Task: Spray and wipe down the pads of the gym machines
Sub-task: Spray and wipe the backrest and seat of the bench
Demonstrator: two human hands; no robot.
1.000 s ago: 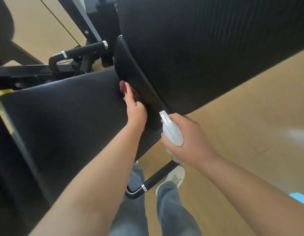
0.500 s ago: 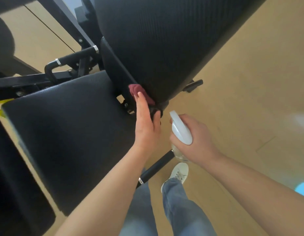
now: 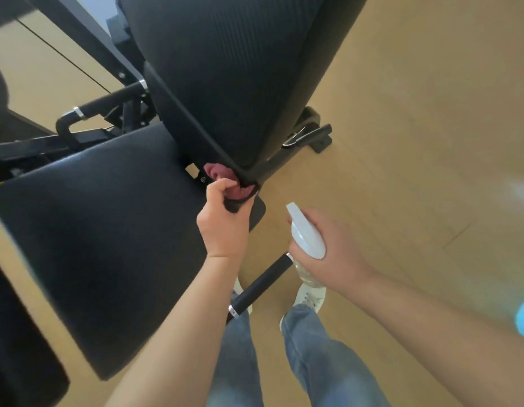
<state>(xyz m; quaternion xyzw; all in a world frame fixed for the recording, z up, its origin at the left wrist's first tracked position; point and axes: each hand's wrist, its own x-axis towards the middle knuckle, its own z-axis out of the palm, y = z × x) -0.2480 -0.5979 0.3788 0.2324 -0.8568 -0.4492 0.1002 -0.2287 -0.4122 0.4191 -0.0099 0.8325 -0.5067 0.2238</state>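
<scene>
A black textured back pad (image 3: 234, 74) rises at the top centre, and a black seat pad (image 3: 102, 230) spreads out on the left below it. My left hand (image 3: 225, 227) is closed around a bunched red cloth (image 3: 222, 180), which sits at the bottom corner of the back pad, in the gap above the seat pad. To its right, over the floor, my right hand (image 3: 328, 254) grips a spray bottle (image 3: 306, 233) with a white head and a clear body. The nozzle points up and to the left.
A black handle bar (image 3: 260, 286) juts out below the seat near my feet. Another handle (image 3: 102, 108) and black frame tubes (image 3: 78, 36) stand behind the seat on the left. A frame foot (image 3: 316, 136) rests on the tan wooden floor (image 3: 416, 142).
My left hand has slid the cloth down along the back pad's edge to its bottom corner and has curled from flat into a fist around it. The right hand has stayed beside it.
</scene>
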